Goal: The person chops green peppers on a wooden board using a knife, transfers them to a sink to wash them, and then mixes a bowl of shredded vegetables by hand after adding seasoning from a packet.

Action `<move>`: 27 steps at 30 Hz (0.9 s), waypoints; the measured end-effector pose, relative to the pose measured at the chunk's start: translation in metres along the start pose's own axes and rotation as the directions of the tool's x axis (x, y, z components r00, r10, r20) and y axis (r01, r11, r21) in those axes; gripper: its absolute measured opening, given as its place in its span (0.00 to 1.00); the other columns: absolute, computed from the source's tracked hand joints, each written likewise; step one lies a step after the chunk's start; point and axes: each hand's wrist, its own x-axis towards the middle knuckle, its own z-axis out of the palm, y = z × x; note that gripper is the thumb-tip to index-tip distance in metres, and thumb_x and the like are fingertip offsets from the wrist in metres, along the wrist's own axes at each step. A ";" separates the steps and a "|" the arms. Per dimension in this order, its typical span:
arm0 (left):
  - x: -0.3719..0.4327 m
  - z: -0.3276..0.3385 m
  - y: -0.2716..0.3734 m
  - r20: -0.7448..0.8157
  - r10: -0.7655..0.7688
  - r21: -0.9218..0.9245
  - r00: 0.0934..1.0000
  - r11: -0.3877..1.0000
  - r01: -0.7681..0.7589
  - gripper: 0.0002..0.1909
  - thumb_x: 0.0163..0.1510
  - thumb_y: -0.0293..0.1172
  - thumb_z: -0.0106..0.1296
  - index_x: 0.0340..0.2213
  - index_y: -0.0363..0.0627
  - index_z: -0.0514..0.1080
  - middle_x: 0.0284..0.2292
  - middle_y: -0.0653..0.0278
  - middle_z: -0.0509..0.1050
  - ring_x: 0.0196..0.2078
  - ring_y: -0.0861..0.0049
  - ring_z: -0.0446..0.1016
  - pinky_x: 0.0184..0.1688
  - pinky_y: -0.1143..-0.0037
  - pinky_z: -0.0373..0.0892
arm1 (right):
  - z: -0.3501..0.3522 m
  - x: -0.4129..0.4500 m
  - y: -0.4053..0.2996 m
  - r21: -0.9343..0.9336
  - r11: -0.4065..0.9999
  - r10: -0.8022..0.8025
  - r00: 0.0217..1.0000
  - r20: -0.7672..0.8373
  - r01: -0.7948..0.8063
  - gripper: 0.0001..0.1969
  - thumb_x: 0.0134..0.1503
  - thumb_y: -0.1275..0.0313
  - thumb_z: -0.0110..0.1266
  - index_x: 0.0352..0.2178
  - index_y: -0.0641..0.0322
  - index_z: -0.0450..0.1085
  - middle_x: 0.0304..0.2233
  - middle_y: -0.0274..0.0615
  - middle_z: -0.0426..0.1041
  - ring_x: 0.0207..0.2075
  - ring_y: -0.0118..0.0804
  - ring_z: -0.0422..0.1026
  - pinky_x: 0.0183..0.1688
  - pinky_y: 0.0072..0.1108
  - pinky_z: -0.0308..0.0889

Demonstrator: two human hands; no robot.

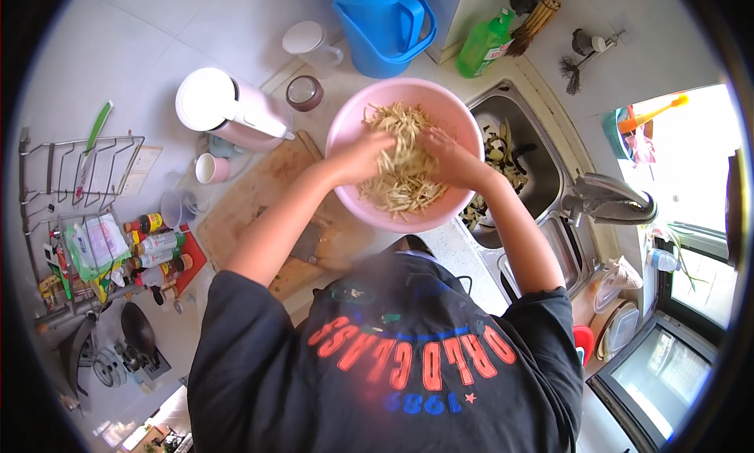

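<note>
Pale cut vegetable strips (403,196) lie heaped in a round pink plastic bowl (347,105) at the counter's edge. From the left side of the bowl, my left hand (366,155) reaches in, its fingers curled into the strips. Facing it on the right, my right hand (443,155) has its fingers among the same strips. A blurred bunch of strips sits between the two hands, and some fingertips are hidden by it. To the bowl's left is a wooden cutting board (253,188), with a cleaver blade (306,241) partly behind my left forearm.
A steel sink (539,170) holding dark and pale peelings (503,152) adjoins the bowl on the right, beside a faucet (612,196). Behind the bowl stands a blue plastic jug (380,34). A pink-and-white kettle (235,108), a small cup (212,169) and a lidded jar (304,93) stand left.
</note>
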 end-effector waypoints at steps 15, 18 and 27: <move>0.060 0.033 -0.058 -0.538 0.068 0.149 0.840 0.989 0.015 0.21 0.51 0.16 0.42 0.46 0.42 0.73 0.42 0.47 0.76 0.45 0.52 0.75 0.47 0.63 0.70 | 0.032 0.066 0.021 -0.044 0.967 0.223 0.913 -0.343 -0.252 0.20 0.46 0.76 0.57 0.43 0.60 0.71 0.31 0.54 0.77 0.38 0.53 0.77 0.42 0.37 0.71; 0.041 0.013 -0.041 -0.459 0.111 0.228 0.882 0.974 -0.005 0.23 0.49 0.15 0.44 0.48 0.41 0.70 0.49 0.51 0.73 0.48 0.54 0.74 0.49 0.64 0.69 | 0.013 0.055 0.014 0.001 0.994 0.101 0.927 -0.362 -0.108 0.21 0.46 0.76 0.59 0.45 0.59 0.70 0.33 0.54 0.77 0.38 0.53 0.77 0.43 0.37 0.71; -0.004 0.044 -0.001 -0.013 -0.149 0.561 0.989 0.818 0.131 0.70 0.30 0.45 0.74 0.67 0.69 0.38 0.68 0.49 0.36 0.69 0.41 0.32 0.69 0.55 0.37 | 0.008 -0.001 -0.020 -0.296 0.935 0.255 0.949 0.185 -0.194 0.65 0.32 0.59 0.74 0.68 0.43 0.39 0.70 0.52 0.36 0.69 0.63 0.36 0.65 0.49 0.48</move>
